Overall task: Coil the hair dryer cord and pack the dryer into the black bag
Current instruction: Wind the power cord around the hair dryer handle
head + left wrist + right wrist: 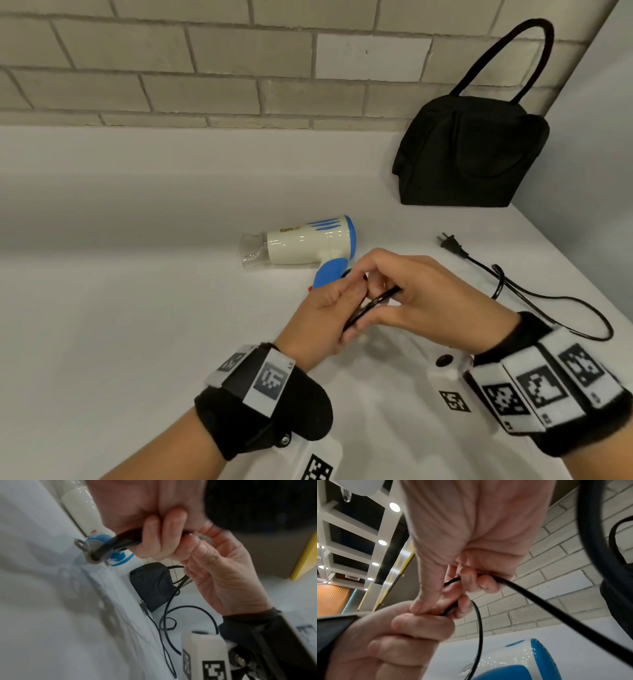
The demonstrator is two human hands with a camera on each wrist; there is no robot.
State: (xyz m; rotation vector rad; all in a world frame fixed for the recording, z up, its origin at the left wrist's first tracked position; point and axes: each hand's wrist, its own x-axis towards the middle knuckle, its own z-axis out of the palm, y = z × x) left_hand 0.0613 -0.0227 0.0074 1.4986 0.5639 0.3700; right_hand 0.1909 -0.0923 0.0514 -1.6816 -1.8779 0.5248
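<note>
Both hands are meeting just above the white tabletop (137, 325), and the black power cord (371, 305) is running between them. In the head view the left hand (318, 322) is curling its fingers around a few gathered loops of that cord, while the right hand (428, 301) is pinching the cord beside it, fingertips pressed against the left thumb.

The left wrist view is giving us what the head view is not: the cord entering a grey strain-relief collar (92, 555) at the base of the dryer's handle, and the left fingers (154, 539) wrapping tightly around the black bundle. The right wrist view is looking up instead, catching the right fingers (481, 582) clamping one strand as another hangs down in front of the brick wall (556, 588), with ceiling spotlights (394, 507) glowing overhead.

The cream and blue plastic hair dryer (308, 245) is lying on its side on the table just beyond the hands, clear nozzle pointing left. How many loops are sitting in the left hand is hard to say; perhaps two or three, since fingers and blur are hiding them.

Loose cord is trailing right across the table to the two-pin black plug (451, 244). The black fabric handbag (469, 150) is standing upright in the far right corner against the pale brick wall, well apart from the dryer.
</note>
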